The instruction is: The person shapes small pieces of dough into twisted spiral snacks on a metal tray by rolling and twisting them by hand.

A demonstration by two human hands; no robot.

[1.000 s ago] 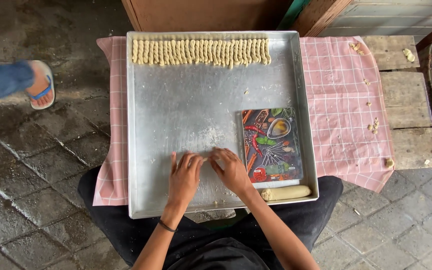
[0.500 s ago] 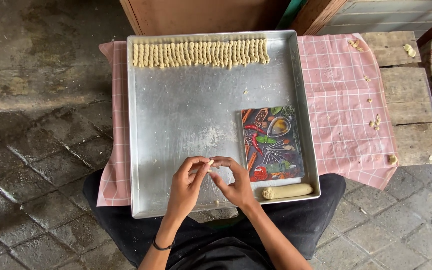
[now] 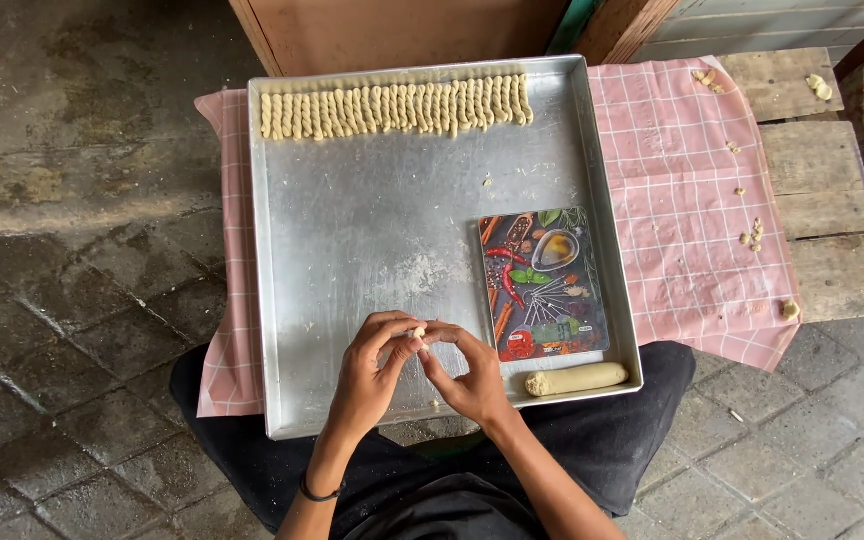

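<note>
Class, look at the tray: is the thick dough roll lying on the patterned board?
No, the dough roll lies on the tray just below the board.

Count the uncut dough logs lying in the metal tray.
1. The single dough log lies at the metal tray's near right corner, just below the printed board. No others are visible.

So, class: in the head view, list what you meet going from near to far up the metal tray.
Both hands, left hand and right hand, pinching a small dough piece → patterned board → row of twisted dough sticks along the metal tray.
</note>
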